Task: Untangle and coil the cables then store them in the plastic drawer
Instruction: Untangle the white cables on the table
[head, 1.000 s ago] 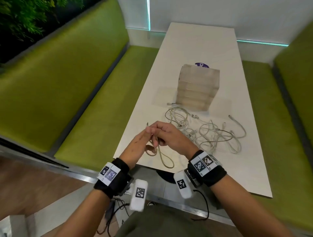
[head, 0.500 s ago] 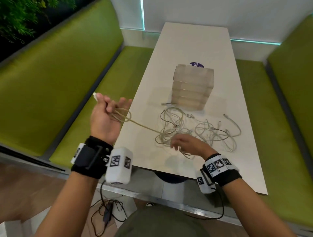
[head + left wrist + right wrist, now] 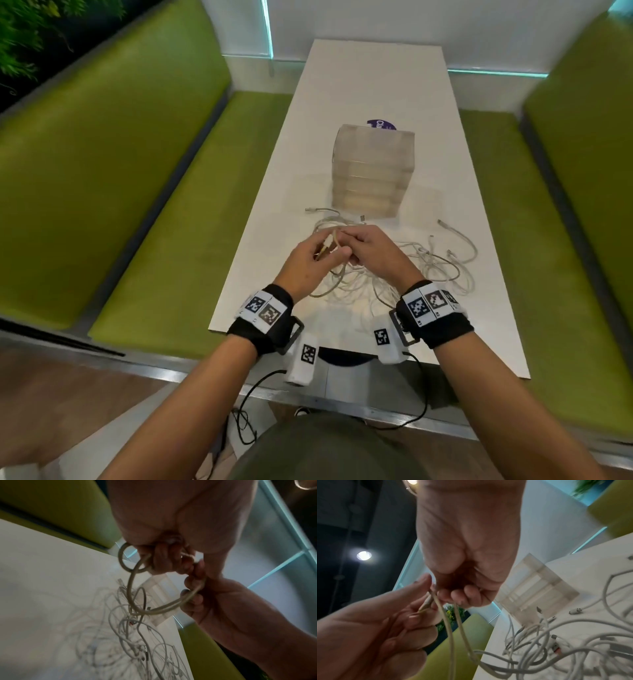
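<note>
A beige cable (image 3: 335, 240) runs between both hands, just above the tangle of white cables (image 3: 431, 270) on the white table (image 3: 370, 78). My left hand (image 3: 318, 251) pinches the cable's plug end (image 3: 426, 603) and has small loops (image 3: 130, 588) of it hanging from its curled fingers. My right hand (image 3: 363, 246) touches the left and grips the same cable (image 3: 448, 628), one loop running through its fingers (image 3: 193, 588). The cable drops from there into the tangle (image 3: 556, 649). The frosted plastic drawer unit (image 3: 373, 171) stands shut just beyond the cables.
Green benches (image 3: 144, 205) run along both long sides of the table. A purple sticker (image 3: 382, 124) shows behind the drawer unit. Loose plug ends (image 3: 443, 223) lie right of the hands. Bare tabletop stretches beyond the drawers to the wall.
My left hand has come back from out over the left bench to meet the right hand. The right hand has lifted off the tangle and taken hold of the beige cable, which is now slack.
</note>
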Tool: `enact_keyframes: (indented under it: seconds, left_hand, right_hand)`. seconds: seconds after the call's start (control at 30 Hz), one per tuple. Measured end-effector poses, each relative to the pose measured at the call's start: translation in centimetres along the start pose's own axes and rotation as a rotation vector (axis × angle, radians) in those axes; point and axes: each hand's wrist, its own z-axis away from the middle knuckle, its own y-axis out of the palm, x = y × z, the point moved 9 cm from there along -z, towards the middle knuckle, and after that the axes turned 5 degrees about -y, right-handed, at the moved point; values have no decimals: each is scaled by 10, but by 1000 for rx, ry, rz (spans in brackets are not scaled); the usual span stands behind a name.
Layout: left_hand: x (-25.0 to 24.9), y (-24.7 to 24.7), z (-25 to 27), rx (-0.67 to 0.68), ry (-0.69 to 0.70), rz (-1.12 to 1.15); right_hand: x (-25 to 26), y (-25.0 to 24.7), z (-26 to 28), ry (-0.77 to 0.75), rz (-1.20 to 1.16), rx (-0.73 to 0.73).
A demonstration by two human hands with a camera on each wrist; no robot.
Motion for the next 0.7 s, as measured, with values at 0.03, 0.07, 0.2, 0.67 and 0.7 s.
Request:
enact_keyframes:
  seconds: [0.03,0.07,0.2,0.67,0.7]
  left_hand:
    - [-7,2,-1,-19,36,-22]
    - [-13,2,-2,-35,66,-18]
    - [-26,5,-3,-39,64,73]
    - [-40,8,-13,29,35,155]
    - [-41,6,-13,49,18,191]
  right_hand:
    - [1,-5,1,8,-56,-29]
    - [1,-9,3,13,-97,-48]
    - [-9,-13,9,53,-58,-37]
    - [-2,-11,-7,50,340,-19]
    - [-7,-7,-8,59,368,5]
